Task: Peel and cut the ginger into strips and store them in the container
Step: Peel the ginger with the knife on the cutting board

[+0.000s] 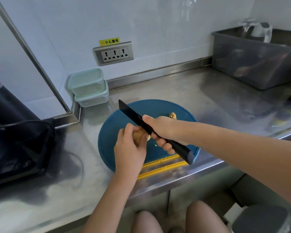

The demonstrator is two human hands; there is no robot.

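My left hand (129,147) grips a tan piece of ginger (139,134) above the round blue cutting board (111,132). My right hand (160,132) holds a black knife (131,113) by its handle, and the blade lies against the ginger with its tip pointing up and left. A second small ginger piece (173,116) lies on the far side of the board. Two stacked clear containers with pale green lids (88,87) stand in the back left corner of the steel counter.
A grey plastic bin (252,64) with a glass pitcher stands at the back right. A dark bag and scale (18,145) sit at the left. A wall socket (113,53) is behind the board. Yellow strips (161,167) lie along the board's near edge.
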